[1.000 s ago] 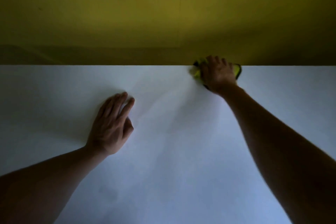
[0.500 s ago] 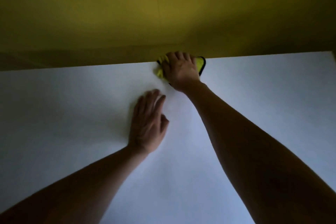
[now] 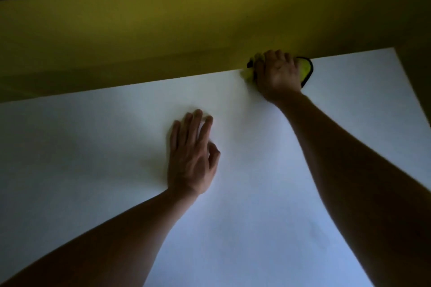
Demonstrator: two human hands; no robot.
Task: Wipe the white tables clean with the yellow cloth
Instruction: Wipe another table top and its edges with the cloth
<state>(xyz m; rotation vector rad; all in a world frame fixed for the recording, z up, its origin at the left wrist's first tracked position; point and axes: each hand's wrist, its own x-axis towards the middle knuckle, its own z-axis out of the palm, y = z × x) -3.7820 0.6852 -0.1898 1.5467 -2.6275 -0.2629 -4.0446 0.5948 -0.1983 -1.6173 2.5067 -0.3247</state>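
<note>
Right hand presses the yellow cloth onto the far edge of the white bench, fingers curled over it. The cloth, black-trimmed, shows on both sides of the hand. Left hand lies flat on the bench, fingers straight, holding nothing. A yellow wall stands behind.

The smooth white table top lies bare around both forearms — open room to the left, the near side and the far right corner. At its far edge the olive-yellow wall blocks any pass beyond; whether wall and edge touch is hard to tell in the dimness.
</note>
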